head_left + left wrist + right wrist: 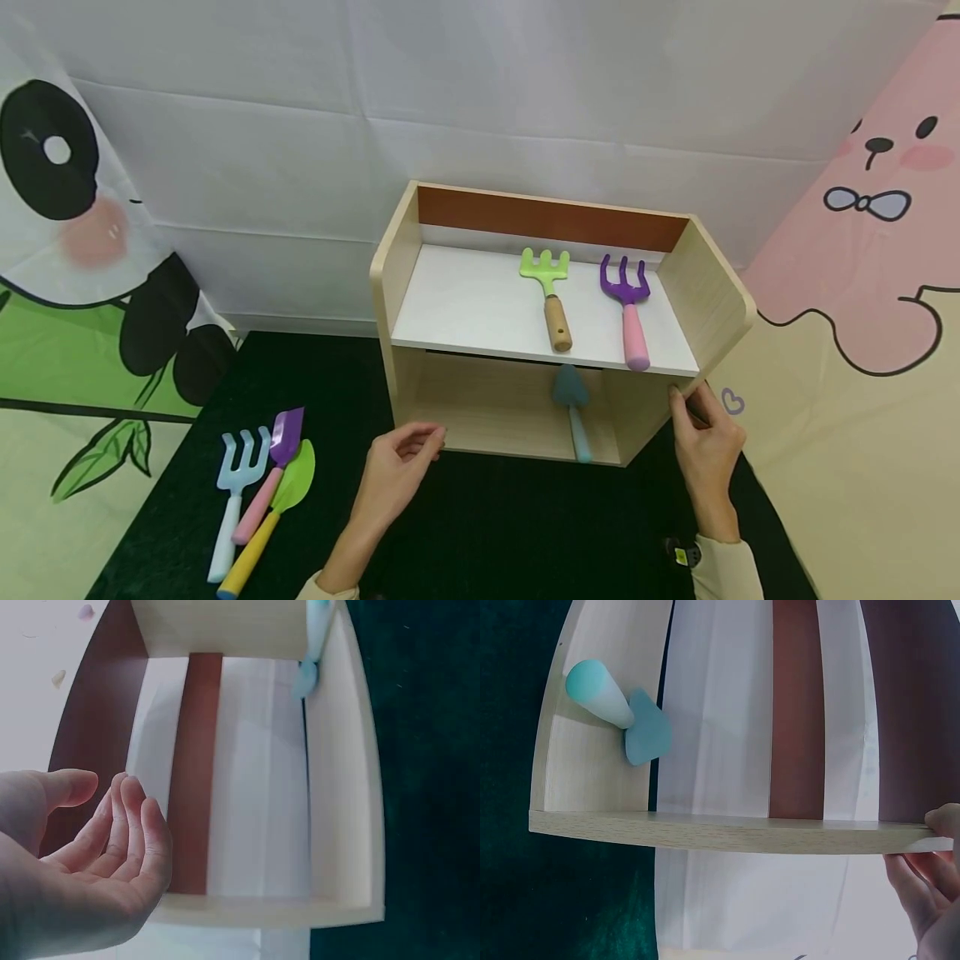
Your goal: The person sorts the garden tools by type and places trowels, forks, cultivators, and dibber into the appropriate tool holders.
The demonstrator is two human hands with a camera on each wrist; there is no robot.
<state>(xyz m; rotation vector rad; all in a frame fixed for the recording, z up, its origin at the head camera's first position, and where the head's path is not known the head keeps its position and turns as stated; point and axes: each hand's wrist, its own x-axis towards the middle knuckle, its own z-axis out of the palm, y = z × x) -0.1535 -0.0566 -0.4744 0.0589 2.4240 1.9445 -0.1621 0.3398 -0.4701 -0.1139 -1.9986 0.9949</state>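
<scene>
A small two-tier wooden shelf (510, 410) stands on the dark green cloth. My right hand (708, 433) pinches the front edge of its right side panel (727, 831), thumb inside and fingers outside. In front of the lower left part hovers my left hand (401, 471), fingers loosely bent and holding nothing; the left wrist view shows the thumb apart from the fingers. On the white upper board lie a green hand fork (555, 300) with a wooden handle and a purple hand fork (626, 308) with a pink handle. A teal trowel (573, 412) rests on the lower level.
To the left on the dark green cloth (322, 383) lie a light blue hand fork (234, 504), a purple shovel (270, 475) with a pink handle and a green trowel (270, 517) with a yellow handle. A white curtain (300, 158) hangs behind the shelf.
</scene>
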